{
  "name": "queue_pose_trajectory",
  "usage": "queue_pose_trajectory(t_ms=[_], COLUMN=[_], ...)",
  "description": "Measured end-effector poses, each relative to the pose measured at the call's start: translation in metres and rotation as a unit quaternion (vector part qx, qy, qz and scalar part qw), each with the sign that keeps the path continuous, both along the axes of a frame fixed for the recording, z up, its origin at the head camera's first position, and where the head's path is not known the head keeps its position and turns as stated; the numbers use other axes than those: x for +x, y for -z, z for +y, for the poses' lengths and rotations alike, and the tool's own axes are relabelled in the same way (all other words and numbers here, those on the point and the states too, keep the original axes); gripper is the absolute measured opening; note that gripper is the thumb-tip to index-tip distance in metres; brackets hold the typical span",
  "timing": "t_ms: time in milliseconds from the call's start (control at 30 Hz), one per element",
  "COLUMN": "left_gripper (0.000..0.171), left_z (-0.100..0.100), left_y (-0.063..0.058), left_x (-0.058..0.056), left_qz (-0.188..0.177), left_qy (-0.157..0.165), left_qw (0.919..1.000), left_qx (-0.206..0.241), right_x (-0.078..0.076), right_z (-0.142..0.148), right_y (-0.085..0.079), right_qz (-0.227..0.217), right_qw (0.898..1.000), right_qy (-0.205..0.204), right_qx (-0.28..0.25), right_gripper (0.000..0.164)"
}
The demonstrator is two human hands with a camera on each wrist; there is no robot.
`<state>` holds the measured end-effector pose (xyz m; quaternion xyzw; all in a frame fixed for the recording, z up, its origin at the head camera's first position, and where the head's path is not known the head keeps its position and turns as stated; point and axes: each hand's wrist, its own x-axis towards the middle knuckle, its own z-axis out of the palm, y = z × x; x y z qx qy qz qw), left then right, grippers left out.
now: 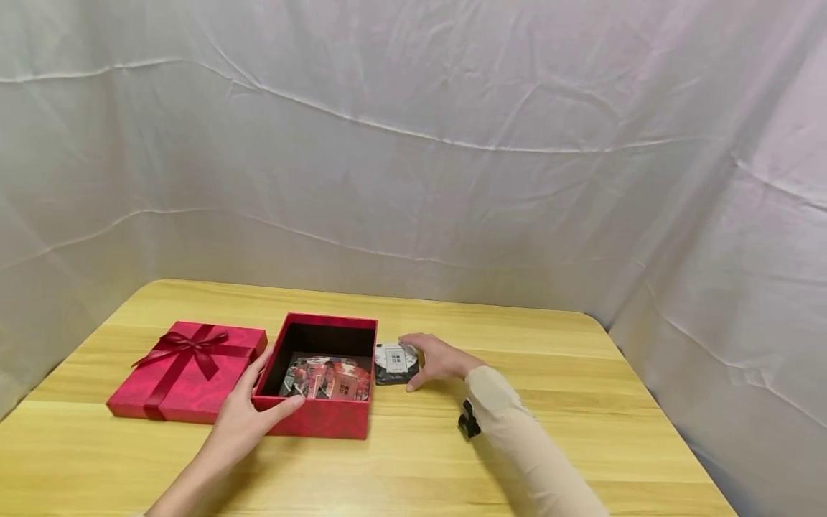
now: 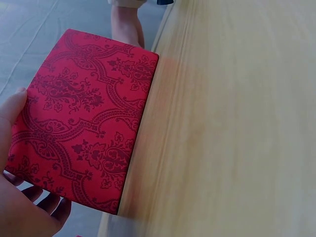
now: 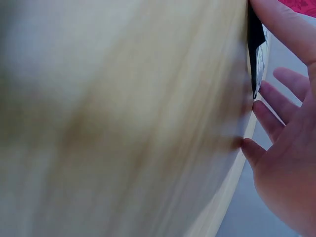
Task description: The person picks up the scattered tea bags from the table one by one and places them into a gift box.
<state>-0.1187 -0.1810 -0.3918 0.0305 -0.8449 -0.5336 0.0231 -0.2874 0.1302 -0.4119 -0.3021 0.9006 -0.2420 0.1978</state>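
Observation:
A red patterned gift box (image 1: 316,418), lidless and dark inside, stands on the table. Several red, white and dark printed packets (image 1: 329,378) lie in it. My left hand (image 1: 242,411) holds the box at its left side, thumb over the front rim; the left wrist view shows the patterned wall (image 2: 84,118) between thumb and fingers. Just right of the box, a flat black-and-white packet (image 1: 395,362) with a printed label lies on the table. My right hand (image 1: 439,359) spans its right end, thumb at the near edge and fingers spread at the far edge.
To the left of the box lies its red lid (image 1: 194,366), with a dark red ribbon and bow. A black wrist device (image 1: 469,421) sits by the right sleeve. The wooden table (image 1: 549,459) backs onto a pale hanging cloth (image 1: 413,187).

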Motion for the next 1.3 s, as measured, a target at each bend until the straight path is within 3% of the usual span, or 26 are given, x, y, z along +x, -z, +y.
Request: queue_pose_trajectory(t_ms=[400,633,867,1300], left_gripper=[0.094,0.093,0.092,0.091], left_z=[0.001,0.001,0.001,0.0], left_y=[0.002,0.003,0.001,0.003], left_x=[0.0,0.0,0.0,-0.001], left_qz=[0.008,0.008,0.012,0.013], left_qy=[-0.001,-0.001,-0.003,-0.004], left_qw=[1.0,1.0,0.9999,0.9999], left_qx=[-0.006,0.002,0.002,0.005], right_x=[0.0,0.008,0.015,0.026], right_z=[0.0,0.004,0.009,0.019], right_y=[-0.004,-0.004,-0.005,-0.012], right_qz=[0.006,0.014,0.029,0.065], right_qw=[1.0,1.0,1.0,0.997], right_qy=[0.004,-0.003,-0.004,-0.003], right_qx=[0.005,-0.013,0.004,-0.036], right_gripper=[0.09,0.091,0.094,0.088])
